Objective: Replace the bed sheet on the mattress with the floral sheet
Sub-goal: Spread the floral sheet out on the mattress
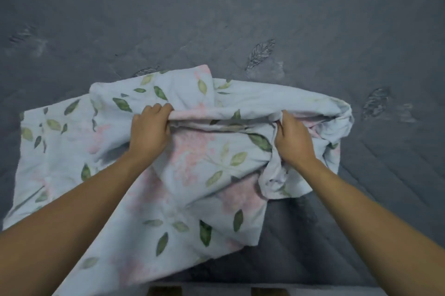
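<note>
The floral sheet (199, 165), pale blue with green leaves and pink blossoms, lies partly folded and bunched on the grey mattress (216, 18). My left hand (150, 127) grips a rolled fold of the sheet near its upper middle, fingers curled over the edge. My right hand (292, 138) grips the same fold further right, where the cloth bunches into a wad. Both forearms reach in from the bottom corners. Part of the sheet hangs toward the near edge of the bed.
The grey mattress cover carries quilted stitching and scattered leaf motifs (260, 53). Its near edge runs along the bottom of the view, with a brown wooden piece (267, 292) showing below it. Bare grey surface spreads beyond and to the right of the sheet.
</note>
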Demonstrator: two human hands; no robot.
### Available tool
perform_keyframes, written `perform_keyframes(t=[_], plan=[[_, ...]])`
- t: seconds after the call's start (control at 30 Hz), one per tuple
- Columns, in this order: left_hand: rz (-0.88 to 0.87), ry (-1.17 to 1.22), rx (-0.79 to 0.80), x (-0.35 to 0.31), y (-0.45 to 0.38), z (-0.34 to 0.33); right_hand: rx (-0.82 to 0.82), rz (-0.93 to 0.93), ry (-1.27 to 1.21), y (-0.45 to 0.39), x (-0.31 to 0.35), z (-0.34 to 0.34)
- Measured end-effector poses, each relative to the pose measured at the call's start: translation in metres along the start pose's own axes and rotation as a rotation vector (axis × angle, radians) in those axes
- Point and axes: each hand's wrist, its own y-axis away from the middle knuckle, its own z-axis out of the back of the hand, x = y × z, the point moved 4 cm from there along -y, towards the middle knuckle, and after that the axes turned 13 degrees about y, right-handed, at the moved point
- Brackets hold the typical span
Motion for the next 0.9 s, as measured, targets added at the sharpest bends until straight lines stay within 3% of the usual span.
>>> perform_keyframes(t=[0.2, 0.3, 0.4, 0.47, 0.57, 0.73, 0.9], plan=[[-0.272, 0.243, 0.023, -0.246, -0.082, -0.061, -0.053, -0.432, 0.076, 0.017, -0.211, 0.101], [-0.458, 0.380, 0.116, -0.365, -0.102, -0.097, 0.006, -0.656, 0.111, 0.041, -0.312, 0.134], [-0.556, 0.374, 0.146, -0.432, -0.104, -0.129, 0.158, -0.684, 0.183, 0.066, -0.378, 0.138], [-0.500, 0.329, 0.148, -0.431, -0.098, -0.144, 0.225, -0.643, 0.187, 0.074, -0.392, 0.129], [-0.319, 0.210, 0.186, -0.385, -0.086, -0.159, 0.200, -0.504, 0.138, 0.063, -0.373, 0.111], [0.031, 0.036, 0.254, -0.279, -0.078, -0.154, 0.167, -0.192, 0.078, 0.012, -0.279, 0.076], [0.194, -0.006, 0.208, -0.201, -0.107, -0.133, 0.169, 0.148, 0.107, -0.058, -0.178, 0.048]])
